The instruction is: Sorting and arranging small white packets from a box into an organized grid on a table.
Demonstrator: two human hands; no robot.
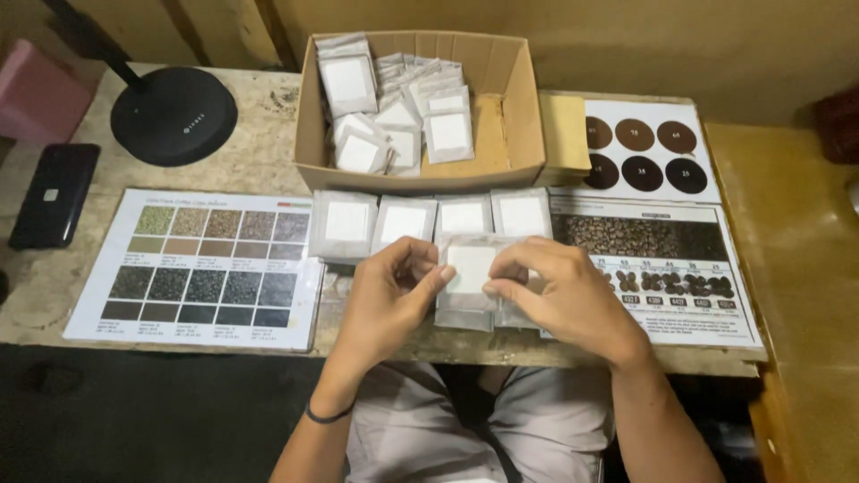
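White-labelled grey pouches (428,219) fill a cardboard box (517,107) (colour charts (206,264) beside).

a small flat sachet (469,268) is being held just above the near edge of the counter (259,156), its pale grey, slightly translucent film framing a blank white square label. it is facing upward, nearly level, and pinched along both side edges. it is hovering in front of a row of four like sachets (429,219) lying flat, and partly covering another sachet (465,313) beneath it.
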